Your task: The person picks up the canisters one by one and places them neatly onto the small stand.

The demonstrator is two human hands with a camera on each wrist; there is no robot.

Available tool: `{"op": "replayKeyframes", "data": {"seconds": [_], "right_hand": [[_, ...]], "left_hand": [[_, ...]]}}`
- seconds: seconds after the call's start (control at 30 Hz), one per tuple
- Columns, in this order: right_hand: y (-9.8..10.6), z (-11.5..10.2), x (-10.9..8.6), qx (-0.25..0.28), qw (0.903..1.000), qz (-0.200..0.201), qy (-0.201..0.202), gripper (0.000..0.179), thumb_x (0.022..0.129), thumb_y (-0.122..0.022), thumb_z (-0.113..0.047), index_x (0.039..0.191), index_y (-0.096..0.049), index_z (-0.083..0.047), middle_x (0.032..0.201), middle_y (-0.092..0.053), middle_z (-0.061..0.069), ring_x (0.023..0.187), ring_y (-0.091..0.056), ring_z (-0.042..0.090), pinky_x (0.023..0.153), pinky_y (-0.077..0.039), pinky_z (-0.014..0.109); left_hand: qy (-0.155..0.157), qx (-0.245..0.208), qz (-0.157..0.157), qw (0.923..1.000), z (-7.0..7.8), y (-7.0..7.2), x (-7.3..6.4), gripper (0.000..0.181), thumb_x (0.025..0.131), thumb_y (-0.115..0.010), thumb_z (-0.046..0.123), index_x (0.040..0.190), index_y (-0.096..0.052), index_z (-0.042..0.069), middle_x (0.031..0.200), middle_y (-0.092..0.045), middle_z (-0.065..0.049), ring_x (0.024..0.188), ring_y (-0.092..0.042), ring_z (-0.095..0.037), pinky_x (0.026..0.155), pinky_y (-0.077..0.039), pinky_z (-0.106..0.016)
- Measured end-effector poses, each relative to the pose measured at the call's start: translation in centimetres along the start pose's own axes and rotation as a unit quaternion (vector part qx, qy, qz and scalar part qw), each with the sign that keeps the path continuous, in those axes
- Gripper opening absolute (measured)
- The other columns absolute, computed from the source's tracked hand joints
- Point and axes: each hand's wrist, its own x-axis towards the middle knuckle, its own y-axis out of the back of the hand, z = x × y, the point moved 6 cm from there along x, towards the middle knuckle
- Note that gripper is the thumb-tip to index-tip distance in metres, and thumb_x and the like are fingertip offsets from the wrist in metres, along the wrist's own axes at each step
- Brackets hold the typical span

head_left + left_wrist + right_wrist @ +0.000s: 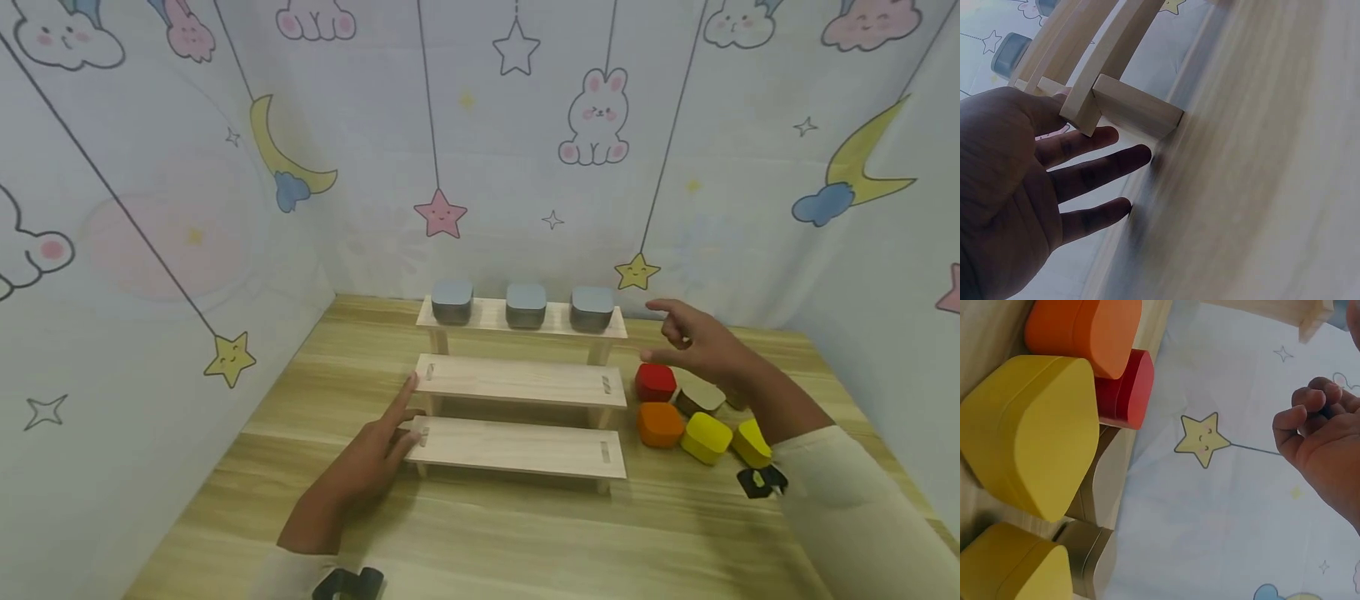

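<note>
A three-tier wooden stand (pixel 517 379) carries three blue-grey rounded boxes (pixel 527 305) in a row on its top shelf; its two lower shelves are bare. At the stand's left end is my left hand (pixel 371 458), its fingers against the shelf ends. The left wrist view shows this hand (pixel 1016 162) with fingers spread beside a shelf end and a leg. To the right of the top shelf hovers my right hand (pixel 701 342), holding nothing, index finger and thumb apart and the other fingers curled. Below it are a red box (pixel 656 382) and an orange box (pixel 660 425).
Two yellow boxes (pixel 707 437) and a beige-topped box (pixel 701 393) stand with the red and orange ones, right of the stand. A further brownish box (pixel 1088 556) shows in the right wrist view. A patterned cloth (pixel 510 233) rises behind the wood-grained table (pixel 480 542).
</note>
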Motion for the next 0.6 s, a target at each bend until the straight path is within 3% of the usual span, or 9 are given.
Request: {"op": "replayKeyframes", "data": {"seconds": [0.27, 0.6], "right_hand": [[0.1, 2.3, -3.4, 0.036, 0.9993, 0.007, -0.010, 0.072, 0.102, -0.080, -0.028, 0.162, -0.046, -0.007, 0.066, -0.037, -0.006, 0.048, -0.031, 0.009, 0.045, -0.038, 0.028], [-0.4, 5.1, -7.5, 0.053, 0.9968, 0.058, 0.010, 0.055, 0.105, -0.074, -0.018, 0.154, -0.056, -0.002, 0.059, -0.032, -0.002, 0.047, -0.026, 0.013, 0.050, -0.036, 0.034]], "left_hand": [[0.001, 0.004, 0.003, 1.0000, 0.0, 0.2, -0.1, 0.088, 0.116, -0.055, 0.015, 0.176, 0.004, 0.039, 0.162, -0.056, -0.025, 0.132, -0.072, -0.039, 0.117, -0.052, -0.062], [-0.001, -0.007, 0.000, 1.0000, -0.1, 0.0, 0.0, 0.088, 0.116, -0.055, 0.014, 0.177, 0.004, 0.038, 0.161, -0.056, -0.027, 0.132, -0.072, -0.038, 0.117, -0.052, -0.062]]}}
